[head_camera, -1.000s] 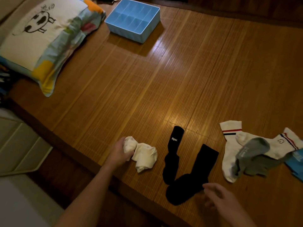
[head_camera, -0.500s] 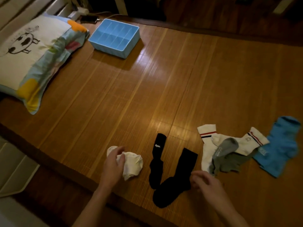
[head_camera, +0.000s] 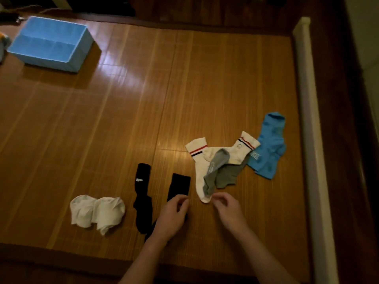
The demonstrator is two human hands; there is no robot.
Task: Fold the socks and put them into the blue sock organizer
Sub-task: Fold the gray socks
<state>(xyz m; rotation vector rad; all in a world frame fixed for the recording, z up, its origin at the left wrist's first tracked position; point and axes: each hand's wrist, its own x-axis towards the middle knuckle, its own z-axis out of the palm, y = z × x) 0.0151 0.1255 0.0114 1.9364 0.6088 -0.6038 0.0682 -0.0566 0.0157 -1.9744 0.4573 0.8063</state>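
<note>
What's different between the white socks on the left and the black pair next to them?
The white socks are bunched into crumpled lumps; the black socks lie stretched out long. The white socks are plain, while one black sock carries small white lettering. No hand touches the white socks; the left hand grips one of the black socks. Both pairs lie on the wooden mat, outside the blue sock organizer.

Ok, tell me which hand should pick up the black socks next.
Left. The left hand lies over the black socks, so it probably needs the least movement. The right hand hovers by the toe of the white striped sock, farther off.
</note>
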